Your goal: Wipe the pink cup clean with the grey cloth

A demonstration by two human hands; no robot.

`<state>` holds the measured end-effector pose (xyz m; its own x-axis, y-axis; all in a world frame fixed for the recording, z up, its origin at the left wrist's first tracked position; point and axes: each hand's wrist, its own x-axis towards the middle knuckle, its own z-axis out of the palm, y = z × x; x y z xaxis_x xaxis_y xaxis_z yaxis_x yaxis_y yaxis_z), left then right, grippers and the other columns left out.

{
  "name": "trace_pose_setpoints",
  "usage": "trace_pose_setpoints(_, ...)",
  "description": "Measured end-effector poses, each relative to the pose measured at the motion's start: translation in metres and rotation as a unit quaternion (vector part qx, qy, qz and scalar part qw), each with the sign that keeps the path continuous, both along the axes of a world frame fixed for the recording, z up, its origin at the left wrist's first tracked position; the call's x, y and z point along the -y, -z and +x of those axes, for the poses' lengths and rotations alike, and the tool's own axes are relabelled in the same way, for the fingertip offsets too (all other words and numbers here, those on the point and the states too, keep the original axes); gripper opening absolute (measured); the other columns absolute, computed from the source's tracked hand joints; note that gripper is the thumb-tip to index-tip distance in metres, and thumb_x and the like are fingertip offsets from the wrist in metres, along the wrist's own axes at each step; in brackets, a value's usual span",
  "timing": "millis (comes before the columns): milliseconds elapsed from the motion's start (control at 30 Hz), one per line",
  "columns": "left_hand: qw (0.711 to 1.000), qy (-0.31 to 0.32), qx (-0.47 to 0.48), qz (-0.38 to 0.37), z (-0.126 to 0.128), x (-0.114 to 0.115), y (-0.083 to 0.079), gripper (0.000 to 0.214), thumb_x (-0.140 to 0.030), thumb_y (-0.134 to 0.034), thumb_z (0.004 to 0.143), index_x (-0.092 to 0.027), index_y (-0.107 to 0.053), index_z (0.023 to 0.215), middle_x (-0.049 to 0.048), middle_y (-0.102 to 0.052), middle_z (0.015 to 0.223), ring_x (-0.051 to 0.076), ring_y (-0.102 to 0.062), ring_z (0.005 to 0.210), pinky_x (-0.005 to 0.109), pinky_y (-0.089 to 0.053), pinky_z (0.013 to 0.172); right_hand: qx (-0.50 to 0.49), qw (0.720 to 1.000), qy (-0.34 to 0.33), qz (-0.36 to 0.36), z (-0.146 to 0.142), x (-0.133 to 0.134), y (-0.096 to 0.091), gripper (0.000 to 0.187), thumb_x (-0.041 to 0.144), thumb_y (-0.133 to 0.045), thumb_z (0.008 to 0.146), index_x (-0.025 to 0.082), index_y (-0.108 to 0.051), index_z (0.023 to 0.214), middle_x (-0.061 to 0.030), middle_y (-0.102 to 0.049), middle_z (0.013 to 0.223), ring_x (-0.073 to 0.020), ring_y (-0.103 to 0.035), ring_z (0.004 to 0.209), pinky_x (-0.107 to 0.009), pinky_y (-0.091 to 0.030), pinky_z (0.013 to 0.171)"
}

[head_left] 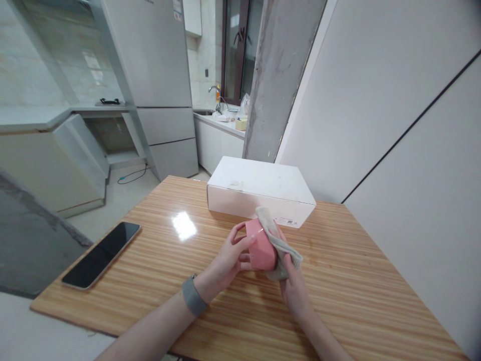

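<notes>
A glossy pink bowl [260, 246] is tilted on its side above the wooden table, its opening turned away from clear view. My left hand [233, 254] grips it from the left, thumb on the outside and fingers about the rim. Against the bowl's right side lies a grey-beige cloth [280, 245], bunched and draped partly over it. My right hand [292, 282] is closed on that cloth and presses it to the bowl; some of its fingers are hidden behind the cloth. A grey band [194, 296] circles my left wrist.
A white cardboard box [259, 175] stands just behind my hands on the wood-grain table [338, 281]. On the table's left side lies a black-screened phone [103, 254]. A white wall [394, 100] rises at the right; a fridge [150, 60] and sink counter are beyond.
</notes>
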<state>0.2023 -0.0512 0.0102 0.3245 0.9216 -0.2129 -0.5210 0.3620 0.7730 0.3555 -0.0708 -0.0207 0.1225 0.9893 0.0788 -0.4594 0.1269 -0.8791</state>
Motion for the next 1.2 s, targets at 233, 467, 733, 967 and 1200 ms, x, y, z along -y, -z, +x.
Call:
trace_pose_setpoints(233, 0.998, -0.004, -0.023, 0.053, 0.006, 0.006, -0.004, 0.101, -0.02, -0.091, 0.051, -0.032, -0.037, 0.136, 0.0129, -0.042, 0.143, 0.023, -0.066, 0.094, 0.04, -0.058, 0.077, -0.05, 0.996, 0.037, -0.065, -0.003, -0.003, -0.014, 0.052, 0.058, -0.073, 0.073, 0.027, -0.071, 0.114, -0.0032, -0.07, 0.126, -0.0272, -0.052, 0.132, -0.046, -0.032, 0.117)
trace_pose_setpoints(467, 0.983, -0.027, -0.15, 0.098, 0.004, 0.0, -0.002, 0.101, -0.026, -0.095, 0.045, -0.025, -0.038, 0.129, 0.0124, -0.054, 0.126, 0.018, -0.065, 0.084, 0.036, -0.053, 0.079, -0.064, 0.992, 0.043, -0.095, -0.007, 0.0, -0.023, 0.054, 0.062, -0.078, 0.063, 0.027, -0.074, 0.105, -0.0033, -0.07, 0.124, -0.0291, -0.053, 0.13, -0.046, -0.034, 0.116)
trace_pose_setpoints(733, 0.991, -0.068, -0.094, 0.059, 0.009, 0.001, 0.002, 0.086, -0.029, -0.092, 0.049, -0.021, -0.047, 0.122, 0.0133, -0.057, 0.125, 0.025, -0.064, 0.098, 0.038, -0.051, 0.087, -0.04, 0.999, 0.006, -0.027, -0.005, 0.0, -0.018, 0.048, 0.057, -0.072, 0.075, 0.029, -0.071, 0.114, -0.0021, -0.071, 0.124, -0.0246, -0.048, 0.136, -0.044, -0.028, 0.12)
trace_pose_setpoints(967, 0.998, 0.007, 0.061, 0.02, 0.001, 0.001, -0.007, 0.056, -0.04, -0.075, 0.078, -0.027, -0.05, 0.126, 0.0097, -0.06, 0.129, 0.025, -0.062, 0.112, 0.041, -0.051, 0.092, 0.062, 0.995, -0.065, 0.043, -0.004, 0.01, -0.014, 0.04, 0.051, -0.067, 0.082, 0.031, -0.069, 0.117, -0.0024, -0.061, 0.138, -0.025, -0.039, 0.142, -0.044, -0.019, 0.122)
trace_pose_setpoints(1200, 0.997, 0.02, 0.075, 0.032, -0.002, 0.002, -0.01, 0.059, -0.028, -0.077, 0.076, -0.027, -0.049, 0.127, 0.0088, -0.059, 0.132, 0.022, -0.065, 0.104, 0.035, -0.055, 0.084, 0.023, 0.998, -0.05, 0.024, -0.003, 0.007, -0.015, 0.037, 0.051, -0.067, 0.082, 0.031, -0.071, 0.113, -0.0026, -0.065, 0.132, -0.0242, -0.042, 0.14, -0.044, -0.021, 0.122)
